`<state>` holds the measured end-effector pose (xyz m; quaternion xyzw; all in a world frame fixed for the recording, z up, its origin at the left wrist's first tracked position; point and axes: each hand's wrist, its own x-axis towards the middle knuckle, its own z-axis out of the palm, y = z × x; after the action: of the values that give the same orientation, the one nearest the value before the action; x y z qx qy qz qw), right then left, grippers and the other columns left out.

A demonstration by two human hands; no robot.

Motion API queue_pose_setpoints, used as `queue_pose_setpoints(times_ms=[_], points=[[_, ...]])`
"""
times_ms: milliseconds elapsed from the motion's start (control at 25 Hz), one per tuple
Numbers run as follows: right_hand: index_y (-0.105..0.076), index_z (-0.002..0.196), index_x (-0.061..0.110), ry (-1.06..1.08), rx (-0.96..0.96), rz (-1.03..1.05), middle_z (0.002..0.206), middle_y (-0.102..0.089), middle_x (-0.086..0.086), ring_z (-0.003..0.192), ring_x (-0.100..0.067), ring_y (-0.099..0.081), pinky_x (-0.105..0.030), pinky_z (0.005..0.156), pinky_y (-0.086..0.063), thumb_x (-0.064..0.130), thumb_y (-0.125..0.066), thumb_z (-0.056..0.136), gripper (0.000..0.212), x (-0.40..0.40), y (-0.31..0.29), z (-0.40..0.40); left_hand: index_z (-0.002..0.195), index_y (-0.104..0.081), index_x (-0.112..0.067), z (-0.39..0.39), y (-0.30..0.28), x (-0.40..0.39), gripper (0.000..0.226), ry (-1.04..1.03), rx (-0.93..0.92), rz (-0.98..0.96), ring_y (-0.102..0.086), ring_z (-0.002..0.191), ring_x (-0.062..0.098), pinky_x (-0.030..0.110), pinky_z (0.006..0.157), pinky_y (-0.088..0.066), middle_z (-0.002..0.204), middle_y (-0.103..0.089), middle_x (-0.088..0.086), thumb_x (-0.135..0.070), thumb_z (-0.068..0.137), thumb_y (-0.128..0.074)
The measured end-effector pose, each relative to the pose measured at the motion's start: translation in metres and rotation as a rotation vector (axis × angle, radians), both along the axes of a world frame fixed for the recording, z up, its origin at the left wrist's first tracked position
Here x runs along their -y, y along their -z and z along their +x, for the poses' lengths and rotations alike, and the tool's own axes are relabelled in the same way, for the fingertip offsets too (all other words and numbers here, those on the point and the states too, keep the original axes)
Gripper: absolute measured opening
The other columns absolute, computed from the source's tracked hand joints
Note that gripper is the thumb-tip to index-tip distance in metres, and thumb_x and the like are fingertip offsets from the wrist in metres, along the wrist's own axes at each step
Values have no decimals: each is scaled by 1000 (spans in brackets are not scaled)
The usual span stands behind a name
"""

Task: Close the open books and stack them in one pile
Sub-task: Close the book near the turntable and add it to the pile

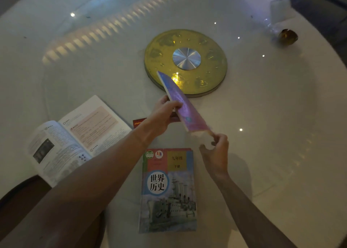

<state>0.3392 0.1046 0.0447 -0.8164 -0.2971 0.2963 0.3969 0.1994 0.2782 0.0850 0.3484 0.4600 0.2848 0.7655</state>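
A round white table (272,116) with a glossy, glass-like top fills the view, its surface throwing back small points of light and a ribbed band of warm reflection. At its middle sits a flat golden disc (204,73) with embossed shapes around a brushed silver metal hub (186,58).

The left hand (163,114) is closed around a thin purple-blue soft-cover book (181,102), thumb on top and fingers wrapped below near its middle. The book is held in the air, tilted on edge, its far corner overlapping the near rim of the golden disc in the view. The right hand (216,150) pinches the book's near corner, where pale page edges show blurred between finger and thumb. Whether the book is fully closed cannot be told.

Just below the hands, a closed rectangular textbook with a warship picture and a round blue title badge on its cover (167,189) lies flat on the table, its cover glossy and slightly worn at the edges. To the left, well apart from it, an open textbook with white pages, a pink text panel and a dark photograph (75,140) lies spread flat, partly crossed by the left forearm. A small red card-like edge (138,122) shows behind the left wrist. At the far right edge rest a brown rounded object (287,37) and a piece of clear crinkled plastic wrap (279,9).
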Motion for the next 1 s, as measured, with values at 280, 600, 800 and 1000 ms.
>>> queue_pose_setpoints(times_ms=[280,600,800,1000], points=[[-56,137,5,-35,-308,340,127,-62,-10,125,-26,-57,-23,97,-55,-7,-68,92,48,14,-55,29,82,-58,-4,-33,-60,26,6,-60,79,-96,-66,49,19,27,49,-58,68,-61,10,2,82,-61],[-59,94,20,-203,-301,393,89,-82,7,82,-16,-79,-25,64,-61,29,-57,104,14,16,-124,9,90,-73,-11,-83,-82,82,64,29,-166,-122,-72,64,19,29,61,-59,74,-74,7,-65,55,-71],[-57,90,16,-185,-241,283,78,-80,3,70,-18,-77,-31,51,-60,33,-56,104,22,31,-124,-17,96,-75,-29,-118,-69,115,83,149,-428,-47,-65,94,19,40,88,-46,99,-73,0,-96,59,-44],[-65,94,7,-15,-345,59,86,-79,-18,64,-24,-77,-38,51,-61,34,-57,103,29,60,-90,-34,109,-69,-22,-133,-46,144,36,123,-456,199,-71,91,9,25,77,-53,111,-76,3,-52,92,-62]])
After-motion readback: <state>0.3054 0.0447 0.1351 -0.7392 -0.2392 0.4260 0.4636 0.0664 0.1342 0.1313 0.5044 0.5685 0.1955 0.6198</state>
